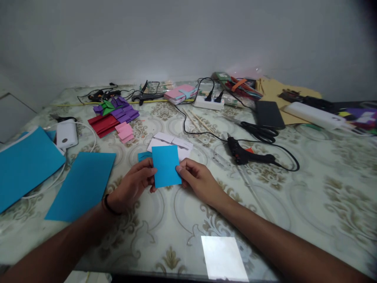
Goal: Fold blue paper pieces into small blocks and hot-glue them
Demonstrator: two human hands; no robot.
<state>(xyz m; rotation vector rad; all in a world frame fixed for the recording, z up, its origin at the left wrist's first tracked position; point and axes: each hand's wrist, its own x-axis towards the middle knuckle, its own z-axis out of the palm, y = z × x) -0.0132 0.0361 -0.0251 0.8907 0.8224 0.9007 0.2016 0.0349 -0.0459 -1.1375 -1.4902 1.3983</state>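
Note:
A small rectangle of blue paper (167,166) is held up between both hands over the middle of the table. My left hand (138,175) pinches its left edge, thumb in front and fingers behind. On the opposite edge, my right hand (196,177) grips it the same way. Just behind it lie folded white paper pieces (182,146) and a smaller blue piece (143,157), both partly hidden. To the left is a larger blue sheet (84,184). A white paper square (224,257) rests near the front edge.
A black glue gun (250,154) with its cord and black-handled scissors (259,131) lie at right. Purple (125,112), red (104,124) and pink (125,132) folded papers sit at back left. A power strip (209,103) stands behind; a white power bank (67,133) is left.

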